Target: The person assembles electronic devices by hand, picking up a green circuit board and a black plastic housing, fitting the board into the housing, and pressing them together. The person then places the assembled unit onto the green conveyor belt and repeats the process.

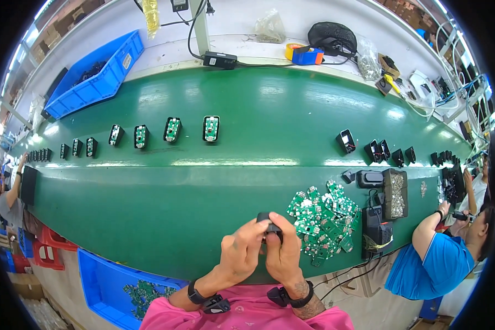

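Note:
Close to the table's front edge, my left hand point(241, 248) and my right hand point(285, 252) are both closed round a small black plastic housing point(265, 216). My thumbs press on it from the near side and my fingers cover much of it, so its inside is hidden. Just right of my right hand lies a loose pile of green circuit boards point(325, 223). Farther off, a row of black housings with green boards in them, one of them a housing point(212, 129) straight ahead, runs to the left. To the right stand several black housings without visible boards, such as an open housing point(346, 141).
Right of the pile are a black power tool point(375, 234), a black case point(370, 179) and a box of small metal parts point(401, 193). A blue crate point(96, 82) stands back left; another blue bin point(102, 291) is below the edge. Co-workers sit at both ends, including a person in blue point(437, 264).

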Demonstrator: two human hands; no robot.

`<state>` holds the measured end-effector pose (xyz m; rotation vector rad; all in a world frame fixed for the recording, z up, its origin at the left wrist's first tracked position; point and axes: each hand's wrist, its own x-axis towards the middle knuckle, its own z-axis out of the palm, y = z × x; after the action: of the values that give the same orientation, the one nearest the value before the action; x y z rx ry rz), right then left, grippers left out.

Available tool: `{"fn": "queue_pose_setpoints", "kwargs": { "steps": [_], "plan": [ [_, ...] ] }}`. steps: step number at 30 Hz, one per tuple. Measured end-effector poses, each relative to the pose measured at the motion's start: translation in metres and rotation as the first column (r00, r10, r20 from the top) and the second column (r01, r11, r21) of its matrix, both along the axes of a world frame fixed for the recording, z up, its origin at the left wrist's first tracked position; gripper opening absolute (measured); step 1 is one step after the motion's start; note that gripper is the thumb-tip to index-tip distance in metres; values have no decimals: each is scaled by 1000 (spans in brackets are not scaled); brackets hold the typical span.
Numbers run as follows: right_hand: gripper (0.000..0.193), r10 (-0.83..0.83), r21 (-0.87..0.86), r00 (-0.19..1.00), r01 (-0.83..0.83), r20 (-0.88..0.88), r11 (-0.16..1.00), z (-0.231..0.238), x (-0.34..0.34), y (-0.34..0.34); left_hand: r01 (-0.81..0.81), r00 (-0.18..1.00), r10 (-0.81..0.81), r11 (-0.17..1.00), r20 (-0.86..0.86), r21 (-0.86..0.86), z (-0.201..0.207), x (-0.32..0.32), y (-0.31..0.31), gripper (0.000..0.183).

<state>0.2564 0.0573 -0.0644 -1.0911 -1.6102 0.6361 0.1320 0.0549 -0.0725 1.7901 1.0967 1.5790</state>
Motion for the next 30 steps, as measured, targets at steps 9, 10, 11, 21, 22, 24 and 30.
{"fn": "queue_pose_setpoints", "kwargs": {
  "steps": [9,10,11,21,22,24,30],
  "plan": [
    [52,-28,-90,999,32,40,995,6,7,-1,51,992,3,910,130,-411,21,-2,9,22],
    [61,51,-203,988,-81,-147,976,8,11,-6,77,984,13,864,176,-497,18,-9,13,22],
    [70,104,-290,936,-208,-337,934,12,13,-10,107,975,29,810,220,-577,16,-15,18,22],
    [65,8,-212,999,2,45,977,11,12,-9,417,900,-122,519,419,-746,5,-19,24,29],
    [64,-19,-232,999,24,25,972,11,12,-9,421,896,-118,530,428,-736,4,-18,24,31],
    [63,-6,-251,1000,13,29,968,11,15,-9,433,893,-122,499,433,-751,4,-20,24,29],
    [62,97,-255,991,-117,-90,960,22,15,-5,68,995,-27,889,97,-452,6,-8,19,24]
  ]
}}
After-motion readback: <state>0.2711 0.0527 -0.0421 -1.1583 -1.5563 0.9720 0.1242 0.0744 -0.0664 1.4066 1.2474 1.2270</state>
